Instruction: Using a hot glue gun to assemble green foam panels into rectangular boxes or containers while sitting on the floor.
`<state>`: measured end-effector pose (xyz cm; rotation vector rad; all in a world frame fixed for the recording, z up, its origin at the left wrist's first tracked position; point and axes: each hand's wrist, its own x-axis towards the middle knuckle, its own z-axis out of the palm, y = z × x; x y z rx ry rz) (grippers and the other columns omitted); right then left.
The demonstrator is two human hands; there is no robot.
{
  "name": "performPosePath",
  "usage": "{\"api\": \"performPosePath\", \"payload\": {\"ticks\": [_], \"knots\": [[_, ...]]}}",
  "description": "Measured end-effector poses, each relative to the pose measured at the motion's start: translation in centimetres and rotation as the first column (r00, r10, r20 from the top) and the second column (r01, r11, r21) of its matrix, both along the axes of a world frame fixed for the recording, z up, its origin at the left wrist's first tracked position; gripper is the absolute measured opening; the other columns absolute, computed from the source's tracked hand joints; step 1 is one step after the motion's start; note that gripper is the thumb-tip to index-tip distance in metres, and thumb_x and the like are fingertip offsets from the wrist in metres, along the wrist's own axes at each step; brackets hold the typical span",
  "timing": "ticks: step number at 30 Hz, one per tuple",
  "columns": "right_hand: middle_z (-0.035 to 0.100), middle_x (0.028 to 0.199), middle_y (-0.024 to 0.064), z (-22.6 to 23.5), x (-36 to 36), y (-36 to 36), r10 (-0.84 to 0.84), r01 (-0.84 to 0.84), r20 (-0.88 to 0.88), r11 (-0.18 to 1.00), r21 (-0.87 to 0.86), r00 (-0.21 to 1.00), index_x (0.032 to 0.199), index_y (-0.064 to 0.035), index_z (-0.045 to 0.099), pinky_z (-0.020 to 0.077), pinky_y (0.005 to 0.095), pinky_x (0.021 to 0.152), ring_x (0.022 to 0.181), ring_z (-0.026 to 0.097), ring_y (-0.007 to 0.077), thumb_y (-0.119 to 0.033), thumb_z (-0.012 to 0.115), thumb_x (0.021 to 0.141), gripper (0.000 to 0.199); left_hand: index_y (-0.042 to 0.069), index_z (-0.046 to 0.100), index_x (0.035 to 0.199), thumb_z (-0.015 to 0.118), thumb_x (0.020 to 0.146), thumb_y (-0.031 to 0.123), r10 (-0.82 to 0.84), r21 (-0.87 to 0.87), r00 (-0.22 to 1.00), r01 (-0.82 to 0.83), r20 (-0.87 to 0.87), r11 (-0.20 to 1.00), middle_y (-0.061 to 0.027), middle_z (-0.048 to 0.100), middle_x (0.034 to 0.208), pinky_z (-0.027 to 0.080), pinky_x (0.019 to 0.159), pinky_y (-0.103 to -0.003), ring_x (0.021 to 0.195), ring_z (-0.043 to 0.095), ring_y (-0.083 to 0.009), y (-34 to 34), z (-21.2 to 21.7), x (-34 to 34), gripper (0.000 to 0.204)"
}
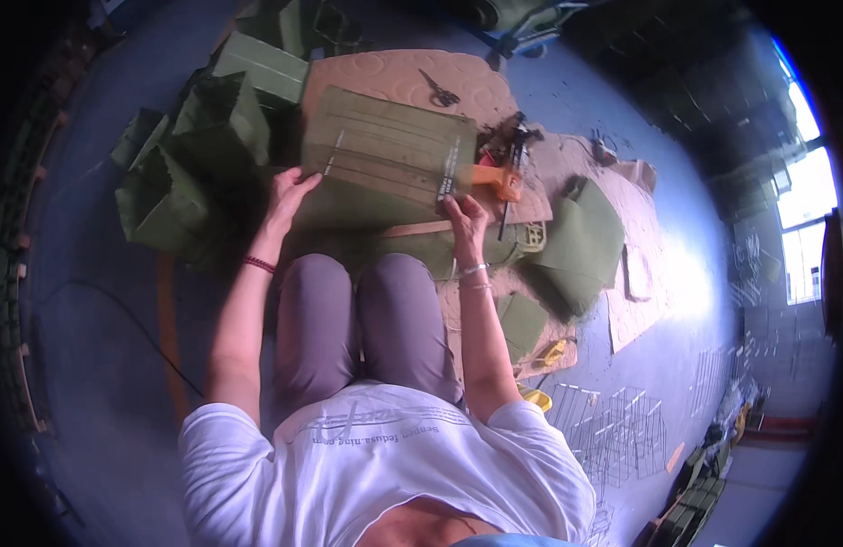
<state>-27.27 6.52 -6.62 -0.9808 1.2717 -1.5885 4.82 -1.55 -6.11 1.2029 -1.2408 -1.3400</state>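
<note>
A flat olive-green fabric panel (pixel 385 137) with long seams and pale printed marks is stretched out beyond my knees. Its near left corner is pinched in my left hand (pixel 288 191), thumb on top. At the near right corner, my right hand (pixel 467 217) grips the edge between thumb and fingers. Just past the panel's right edge lies a tool with an orange handle (pixel 502 180), partly hidden by the fabric. Dark scissors (pixel 440 91) rest on the cardboard (pixel 394 69) behind the panel.
Stiff green fabric pieces (pixel 221 118) pile up on the left. A folded green sheet (pixel 576 242) lies on the right, with a yellow-handled tool (pixel 555 352) nearer me. Wire frames (pixel 613 428) stand on the floor at lower right. A black cable (pixel 134 319) crosses the floor on the left.
</note>
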Motion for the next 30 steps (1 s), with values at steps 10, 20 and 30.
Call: {"api": "performPosePath", "payload": {"ticks": [10,20,30], "knots": [[0.064,0.075,0.0009,-0.1,0.1,-0.4,0.001,-0.002,-0.025,1.000,-0.014,1.000,0.084,0.0011,0.065,0.0466,0.0221,0.062,0.065,0.057,0.0076,-0.008,0.068,0.083,0.010,0.000,0.064,0.090,0.070,0.080,0.017,-0.023,-0.037,0.996,0.020,-0.084,0.999,-0.0023,0.065,0.080,0.044,0.064,-0.021,0.070,0.056,-0.0053,-0.5,1.2,-0.3,0.020],[0.060,0.071,-0.0045,-0.6,-0.1,-0.2,-0.128,0.124,-0.105,0.991,-0.047,0.986,0.077,-0.0019,0.063,0.0417,0.0192,0.059,0.063,0.050,0.0027,-0.009,0.071,0.080,0.012,0.000,0.065,0.085,0.069,0.081,0.014,0.070,-0.072,0.987,-0.081,-0.144,0.994,-0.0020,0.065,0.079,0.045,0.063,-0.021,0.069,0.056,-0.0045,0.3,1.9,-1.5,0.015],[0.063,0.073,0.0004,-1.2,-0.5,-0.6,-0.081,0.078,-0.095,0.996,-0.036,0.992,0.080,0.0011,0.064,0.0462,0.0208,0.061,0.064,0.056,0.0060,-0.009,0.069,0.082,0.011,-0.001,0.066,0.095,0.068,0.082,0.014,0.031,-0.102,0.987,-0.048,-0.159,0.994,-0.0013,0.067,0.085,0.047,0.069,-0.021,0.074,0.058,-0.0049,0.0,1.4,-0.9,0.020]]}}
